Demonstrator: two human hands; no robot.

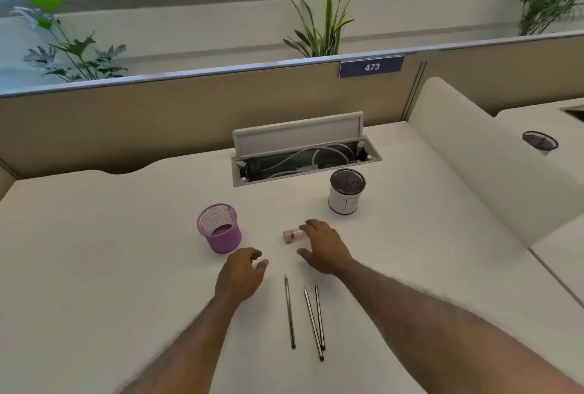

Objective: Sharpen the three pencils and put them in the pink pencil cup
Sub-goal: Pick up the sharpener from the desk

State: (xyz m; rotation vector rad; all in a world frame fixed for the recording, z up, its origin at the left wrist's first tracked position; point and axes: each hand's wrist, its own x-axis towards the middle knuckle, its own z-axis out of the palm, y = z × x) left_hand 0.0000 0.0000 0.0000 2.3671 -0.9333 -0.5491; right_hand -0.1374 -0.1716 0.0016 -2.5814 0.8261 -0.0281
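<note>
Three dark pencils lie side by side on the white desk (94, 267), tips pointing away: one on the left (289, 311), two crossing at the right (313, 322) (319, 317). A small clear pink sharpener (293, 235) lies beyond them. My right hand (325, 245) hovers over the sharpener's right end with fingers spread; its fingertips are at the sharpener, contact unclear. My left hand (241, 273) hangs with loosely curled fingers, holding nothing, just in front of the pink mesh pencil cup (219, 229). The cup stands upright with nothing seen inside.
A white-wrapped mesh cup marked "B" (347, 192) stands at the back right. Behind it an open cable hatch (303, 153) is sunk in the desk. A beige partition closes the back; a raised white divider (474, 156) bounds the right.
</note>
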